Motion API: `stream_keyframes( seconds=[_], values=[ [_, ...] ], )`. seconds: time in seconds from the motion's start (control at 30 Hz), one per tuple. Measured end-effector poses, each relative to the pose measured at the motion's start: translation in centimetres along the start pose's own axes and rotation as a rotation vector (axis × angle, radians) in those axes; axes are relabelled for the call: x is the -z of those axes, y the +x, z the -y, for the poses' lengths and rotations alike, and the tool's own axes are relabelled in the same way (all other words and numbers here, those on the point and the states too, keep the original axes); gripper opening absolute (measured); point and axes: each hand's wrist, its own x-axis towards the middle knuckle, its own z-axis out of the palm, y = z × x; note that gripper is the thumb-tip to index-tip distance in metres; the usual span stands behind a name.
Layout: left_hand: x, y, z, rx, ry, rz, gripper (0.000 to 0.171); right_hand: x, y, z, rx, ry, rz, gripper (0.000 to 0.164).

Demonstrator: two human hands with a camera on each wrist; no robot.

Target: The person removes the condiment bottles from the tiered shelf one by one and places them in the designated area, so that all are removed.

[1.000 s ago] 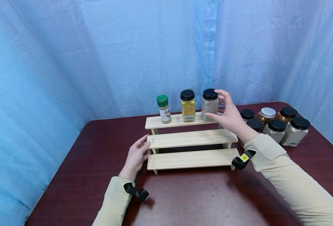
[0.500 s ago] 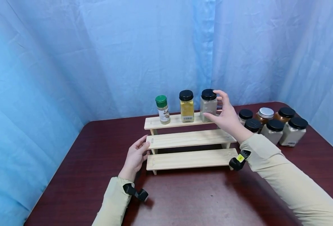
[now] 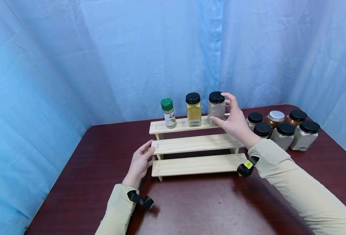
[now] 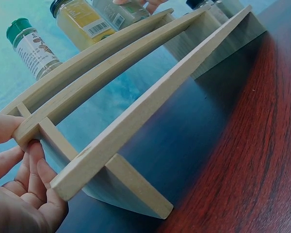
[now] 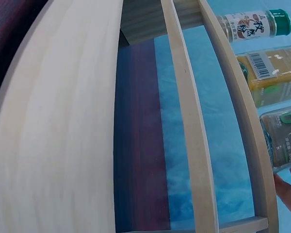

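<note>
A three-step wooden rack (image 3: 196, 143) stands on the table. My left hand (image 3: 140, 161) pinches the left end of its middle step; in the left wrist view the thumb lies over the board and the fingers are curled beneath. At the right of the top step, my right hand (image 3: 235, 120) holds a square spice jar (image 3: 215, 112) of grey powder with a black lid, thumb low on its front and fingers around the lid's right side. Left of it on that step are a jar of yellow powder (image 3: 194, 112) and a green-capped spice shaker (image 3: 169, 116).
Several more jars stand grouped on the table right of the rack, among them a silver-lidded jar (image 3: 275, 117) and a black-lidded jar (image 3: 305, 137) of pale powder. A blue curtain (image 3: 149, 58) hangs behind the dark red table (image 3: 102, 169).
The head view has shifted slightly. My right wrist has drifted a little to the left, while both hands keep their holds on the jar and the rack.
</note>
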Motion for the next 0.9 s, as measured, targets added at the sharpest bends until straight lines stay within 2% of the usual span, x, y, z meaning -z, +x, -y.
stream_keyframes(
  seconds=[0.33, 0.7, 0.9],
  values=[
    [0.24, -0.12, 0.24, 0.000, -0.011, -0.009, 0.048, -0.68, -0.11, -0.14, 0.036, 0.021, -0.036, 0.083],
    [-0.21, -0.01, -0.03, 0.004, -0.006, -0.009, 0.048, -0.62, -0.58, -0.56, 0.077, 0.031, -0.123, 0.084],
    [-0.16, -0.09, -0.03, 0.003, 0.001, -0.014, 0.048, -0.38, -0.94, -0.86, 0.112, 0.050, -0.127, 0.082]
  ],
)
